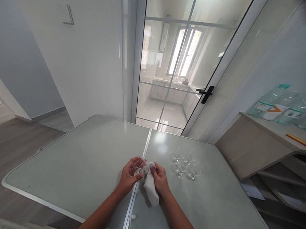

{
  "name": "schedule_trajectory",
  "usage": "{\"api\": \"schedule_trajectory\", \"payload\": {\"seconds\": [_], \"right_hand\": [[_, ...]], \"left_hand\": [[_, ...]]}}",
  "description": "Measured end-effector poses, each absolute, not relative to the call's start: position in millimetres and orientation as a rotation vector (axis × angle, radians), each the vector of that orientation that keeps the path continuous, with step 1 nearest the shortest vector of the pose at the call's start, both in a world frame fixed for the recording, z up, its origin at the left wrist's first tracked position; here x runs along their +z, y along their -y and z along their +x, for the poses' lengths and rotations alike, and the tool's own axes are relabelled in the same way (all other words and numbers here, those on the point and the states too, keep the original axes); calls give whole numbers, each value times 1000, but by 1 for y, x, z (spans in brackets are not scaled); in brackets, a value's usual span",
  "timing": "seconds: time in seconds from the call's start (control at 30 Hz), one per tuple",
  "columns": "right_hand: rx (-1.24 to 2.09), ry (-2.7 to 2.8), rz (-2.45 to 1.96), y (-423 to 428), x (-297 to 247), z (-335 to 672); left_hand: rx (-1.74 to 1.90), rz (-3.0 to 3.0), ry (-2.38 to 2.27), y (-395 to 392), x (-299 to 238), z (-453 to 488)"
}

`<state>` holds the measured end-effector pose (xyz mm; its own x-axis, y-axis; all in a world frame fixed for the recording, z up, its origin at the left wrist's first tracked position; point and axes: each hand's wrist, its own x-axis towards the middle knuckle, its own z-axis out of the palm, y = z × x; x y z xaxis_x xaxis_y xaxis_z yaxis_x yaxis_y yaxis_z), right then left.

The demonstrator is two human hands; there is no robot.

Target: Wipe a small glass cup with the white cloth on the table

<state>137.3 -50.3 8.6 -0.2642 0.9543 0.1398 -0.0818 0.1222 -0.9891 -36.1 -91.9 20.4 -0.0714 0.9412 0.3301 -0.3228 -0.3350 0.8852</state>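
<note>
My left hand (128, 174) is closed around a clear stemmed glass (139, 164), its bowl tipped up to the left above the table's middle seam. A white cloth (151, 188) hangs from my right hand (161, 178), pinched between thumb and fingers. The cloth's upper end meets the base side of the glass, so the foot and stem are partly hidden. To the right of my hands, several clear stemmed glasses (180, 172) stand in a group on the table.
The grey-green folding table (83, 165) has a metal seam down its middle. A small white piece (132, 216) lies by the near seam. At right, a wooden shelf unit (259, 144) bears plastic bottles (267, 103). A glass door (168, 67) stands beyond the table.
</note>
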Motion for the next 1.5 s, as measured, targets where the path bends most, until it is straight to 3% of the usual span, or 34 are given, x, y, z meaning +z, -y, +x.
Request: {"api": "schedule_trajectory", "payload": {"seconds": [0.2,0.43,0.53,0.93,1.13,1.3,1.5], "right_hand": [[1284,1261,-987,45,15,156],[1758,953,-854,61,29,130],[1803,1025,-788,63,29,125],[1401,1261,-1023,49,6,138],[556,1909,-1086,65,28,145],[311,2517,-1043,79,45,139],[251,2724,-1161,80,46,129]], "left_hand": [[1851,932,-889,86,18,-45],[1820,1056,-900,91,35,-38],[1771,1120,-943,94,33,-35],[1741,1218,-923,94,17,-31],[1790,1327,-1023,94,14,-35],[1763,1352,-1142,94,20,-37],[1661,1355,-1208,87,17,-34]]}}
